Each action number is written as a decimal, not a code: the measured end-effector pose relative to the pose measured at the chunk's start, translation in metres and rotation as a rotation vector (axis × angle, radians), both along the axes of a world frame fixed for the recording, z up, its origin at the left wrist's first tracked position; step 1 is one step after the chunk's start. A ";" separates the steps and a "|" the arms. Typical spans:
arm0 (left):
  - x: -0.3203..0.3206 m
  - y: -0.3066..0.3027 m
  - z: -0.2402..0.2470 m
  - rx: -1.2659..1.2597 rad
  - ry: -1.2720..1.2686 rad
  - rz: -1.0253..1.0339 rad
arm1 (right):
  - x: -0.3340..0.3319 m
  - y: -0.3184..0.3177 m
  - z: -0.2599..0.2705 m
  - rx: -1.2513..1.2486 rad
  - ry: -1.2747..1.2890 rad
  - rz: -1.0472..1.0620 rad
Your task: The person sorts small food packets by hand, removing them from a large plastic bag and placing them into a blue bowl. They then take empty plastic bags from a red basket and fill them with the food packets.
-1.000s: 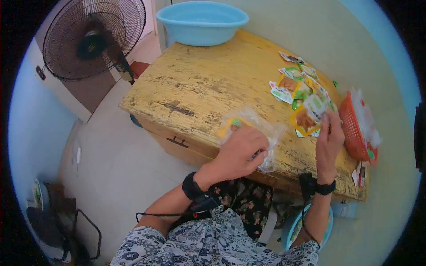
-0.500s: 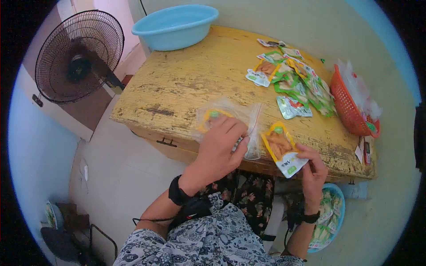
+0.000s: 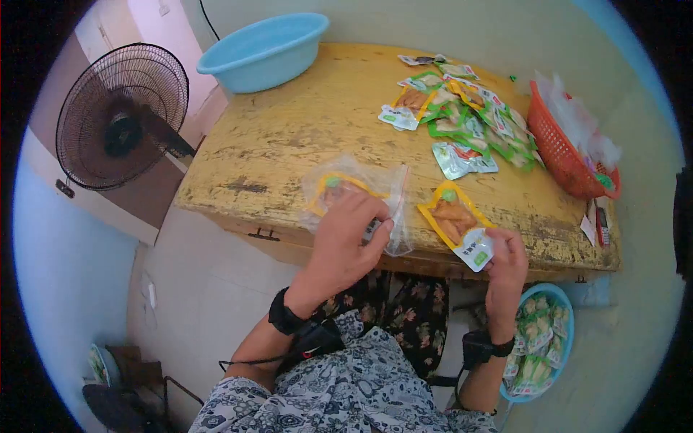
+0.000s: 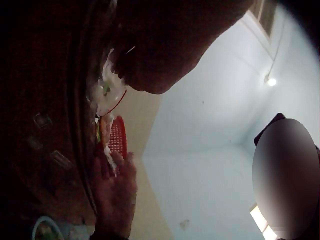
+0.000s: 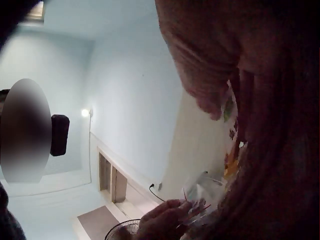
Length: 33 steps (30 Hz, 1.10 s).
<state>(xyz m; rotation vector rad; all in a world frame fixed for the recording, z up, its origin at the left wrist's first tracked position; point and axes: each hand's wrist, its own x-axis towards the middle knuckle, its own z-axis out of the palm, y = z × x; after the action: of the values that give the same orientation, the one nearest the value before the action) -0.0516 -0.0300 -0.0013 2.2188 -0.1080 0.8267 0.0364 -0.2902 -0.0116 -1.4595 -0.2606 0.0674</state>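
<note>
Near the table's front edge lies a clear zip bag [image 3: 397, 216] with a yellow-edged snack packet [image 3: 328, 189] inside. My left hand [image 3: 345, 242] lies over it; in the right wrist view the fingers pinch the bag at its red-lined mouth. To its right, my right hand [image 3: 507, 261] holds another snack packet [image 3: 456, 216] by its white end, thumb and fingers gripping that end. This packet has a yellow border, a green mark and brown food showing through. It sits just right of the bag's mouth, over the table edge.
Several snack packets [image 3: 469, 123] lie piled toward the table's back right. A red basket [image 3: 554, 148] with plastic bags stands beside them. At the back left sits a blue basin [image 3: 267, 61]; another tub [image 3: 561, 325] of packets is on the floor. A fan [image 3: 119, 119] stands at left.
My right hand has brought the yellow-edged packet from the pile toward me, beside the zip bag. My left hand stays at the bag. The head view has shifted.
</note>
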 end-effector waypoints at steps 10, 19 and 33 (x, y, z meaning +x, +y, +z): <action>-0.005 -0.007 0.016 0.027 -0.021 0.029 | -0.019 0.000 0.019 -0.242 -0.208 -0.100; -0.008 -0.032 0.038 0.082 -0.096 -0.012 | -0.012 0.027 0.026 -0.197 -0.165 0.105; 0.009 -0.055 0.027 -0.009 0.030 -0.216 | 0.016 0.079 0.001 -0.175 -0.252 0.199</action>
<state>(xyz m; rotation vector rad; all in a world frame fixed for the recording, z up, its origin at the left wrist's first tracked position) -0.0428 -0.0845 0.0257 2.1641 -0.3221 0.6736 0.0525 -0.2116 -0.0101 -1.6133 -0.6183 0.0693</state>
